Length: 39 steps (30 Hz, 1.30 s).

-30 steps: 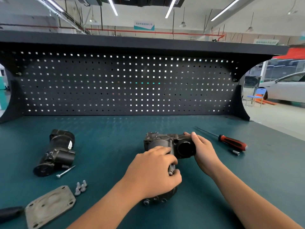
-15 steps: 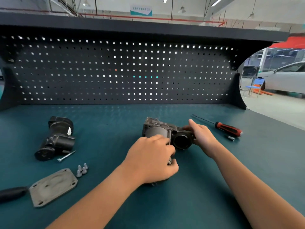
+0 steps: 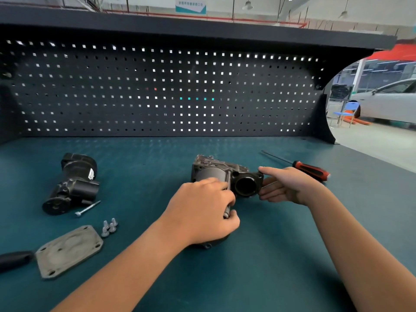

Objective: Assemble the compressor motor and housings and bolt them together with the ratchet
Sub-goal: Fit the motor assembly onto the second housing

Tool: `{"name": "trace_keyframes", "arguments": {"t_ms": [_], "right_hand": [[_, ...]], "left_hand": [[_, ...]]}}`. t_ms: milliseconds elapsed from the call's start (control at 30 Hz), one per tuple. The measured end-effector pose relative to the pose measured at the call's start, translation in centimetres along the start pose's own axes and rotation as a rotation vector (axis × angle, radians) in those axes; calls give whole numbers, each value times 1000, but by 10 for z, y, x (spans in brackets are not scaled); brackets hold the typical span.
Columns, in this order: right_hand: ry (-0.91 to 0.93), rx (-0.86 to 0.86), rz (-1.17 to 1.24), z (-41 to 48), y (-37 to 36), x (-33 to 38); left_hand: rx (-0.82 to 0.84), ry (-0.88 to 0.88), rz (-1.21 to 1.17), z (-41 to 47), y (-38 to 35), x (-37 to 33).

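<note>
The grey compressor housing (image 3: 213, 170) lies mid-bench with its round open port (image 3: 245, 186) facing me. My left hand (image 3: 202, 212) curls over the near part of the assembly, which it mostly hides. Its thumb and fingers pinch the head of a long bolt (image 3: 226, 213) that runs along the housing's side. My right hand (image 3: 290, 185) is at the port's right edge, with thumb and straight fingers touching the flange. A black motor section (image 3: 72, 185) lies apart at the left. A dark tool handle (image 3: 13, 260), cut off by the frame, shows at the left edge.
Beside the black section lies a loose long bolt (image 3: 87, 208). Three short bolts (image 3: 109, 227) stand next to a grey cover plate (image 3: 69, 251). A red-and-black screwdriver (image 3: 310, 170) lies behind my right hand. A pegboard (image 3: 157, 91) closes the back of the bench.
My right hand has loosened from wrapping the port end; its fingers now lie straight against the flange. My left hand stays on the bolt head. The view has shifted slightly.
</note>
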State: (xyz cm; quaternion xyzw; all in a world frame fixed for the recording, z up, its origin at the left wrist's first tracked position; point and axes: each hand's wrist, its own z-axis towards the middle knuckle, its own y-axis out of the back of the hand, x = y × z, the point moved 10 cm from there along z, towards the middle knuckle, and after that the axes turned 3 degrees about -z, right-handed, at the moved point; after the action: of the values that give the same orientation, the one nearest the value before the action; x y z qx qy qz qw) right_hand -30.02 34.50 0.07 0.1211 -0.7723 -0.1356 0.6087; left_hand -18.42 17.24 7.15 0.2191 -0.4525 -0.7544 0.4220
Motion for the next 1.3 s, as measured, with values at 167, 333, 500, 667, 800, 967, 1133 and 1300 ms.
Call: {"name": "trace_keyframes", "arguments": {"t_ms": [167, 333, 500, 667, 800, 967, 1133, 1300], "right_hand": [[-25, -50, 214, -1, -17, -3], [23, 76, 482, -8, -69, 9], [81, 177, 447, -14, -101, 12], [102, 100, 357, -16, -99, 9], [85, 101, 454, -15, -96, 7], [87, 128, 504, -16, -97, 7], [107, 142, 475, -15, -97, 8], [111, 145, 470, -15, -95, 6]], "left_hand": [[-51, 59, 12, -1, 3, 7], [-41, 195, 29, -1, 5, 34], [-12, 271, 26, -6, 3, 68], [4, 142, 56, -8, 0, 70], [-447, -54, -368, -32, 57, 63], [-555, 575, -223, -71, 75, 186], [-38, 1186, -263, -136, 10, 292], [-118, 1240, -352, -154, -14, 307]]}}
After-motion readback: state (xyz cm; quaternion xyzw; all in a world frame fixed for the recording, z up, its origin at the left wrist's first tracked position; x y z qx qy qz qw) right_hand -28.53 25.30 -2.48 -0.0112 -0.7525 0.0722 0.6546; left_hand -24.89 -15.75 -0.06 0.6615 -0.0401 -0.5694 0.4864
